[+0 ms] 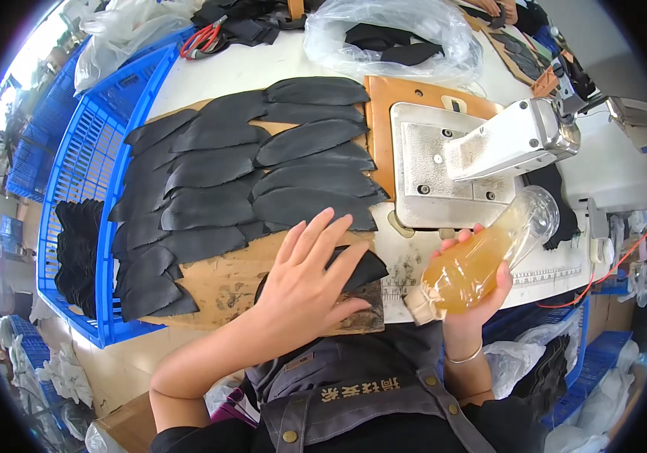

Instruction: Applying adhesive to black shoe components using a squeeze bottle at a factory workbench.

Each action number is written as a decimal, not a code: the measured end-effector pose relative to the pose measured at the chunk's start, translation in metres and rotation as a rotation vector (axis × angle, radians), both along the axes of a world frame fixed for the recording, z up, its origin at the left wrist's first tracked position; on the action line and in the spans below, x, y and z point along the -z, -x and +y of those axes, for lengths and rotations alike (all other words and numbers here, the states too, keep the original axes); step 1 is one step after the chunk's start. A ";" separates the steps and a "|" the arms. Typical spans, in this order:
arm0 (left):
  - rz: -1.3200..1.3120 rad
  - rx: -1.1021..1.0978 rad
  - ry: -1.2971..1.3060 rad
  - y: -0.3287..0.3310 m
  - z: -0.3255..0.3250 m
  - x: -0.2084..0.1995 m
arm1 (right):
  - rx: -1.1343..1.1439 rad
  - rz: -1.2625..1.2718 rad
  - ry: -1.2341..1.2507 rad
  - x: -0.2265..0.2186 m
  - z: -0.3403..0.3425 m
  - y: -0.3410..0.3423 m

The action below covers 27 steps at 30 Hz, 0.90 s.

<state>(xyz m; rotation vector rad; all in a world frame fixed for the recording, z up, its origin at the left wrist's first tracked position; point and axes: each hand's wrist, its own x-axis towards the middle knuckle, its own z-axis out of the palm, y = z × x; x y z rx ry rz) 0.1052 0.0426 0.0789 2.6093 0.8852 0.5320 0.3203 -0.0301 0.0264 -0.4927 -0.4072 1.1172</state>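
My right hand (482, 302) is wrapped around a clear plastic bottle (482, 260) partly filled with amber liquid. The bottle is tilted, its pale wrapped tip (423, 303) pointing down and to the left, just right of the board's near corner. Fingers stretched and apart, my left hand (305, 275) lies over a curved black piece (365, 269) at the near edge of the brown cardboard (221, 281); much of that piece is hidden under it. Overlapping rows of similar black pieces (210, 166) cover the rest of the board.
A white and metal sewing-type machine arm (501, 143) stands over a metal plate at right. Blue crates (104, 249) with black pieces are at left. Red-handled scissors (204, 38) and a clear bag (331, 38) lie at the back; another person's hands (497, 9) show far right.
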 end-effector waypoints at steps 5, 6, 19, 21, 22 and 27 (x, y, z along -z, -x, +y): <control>0.071 -0.040 0.010 -0.015 0.007 0.001 | -0.016 -0.102 0.038 -0.002 0.000 0.001; 0.066 -0.054 0.034 -0.015 0.009 -0.001 | -0.018 -0.105 0.046 -0.003 0.001 0.001; -0.190 -0.190 0.195 0.004 0.019 -0.005 | -0.290 -0.153 -0.065 -0.014 -0.001 0.023; -0.358 -0.227 0.327 0.017 0.023 -0.003 | -0.349 -0.178 -0.067 -0.012 0.002 0.028; -0.432 -0.292 0.380 0.024 0.024 -0.012 | -0.343 -0.200 -0.002 -0.010 0.003 0.030; -0.878 -0.467 0.349 0.075 0.031 -0.049 | -0.386 -0.076 0.045 -0.003 0.007 0.026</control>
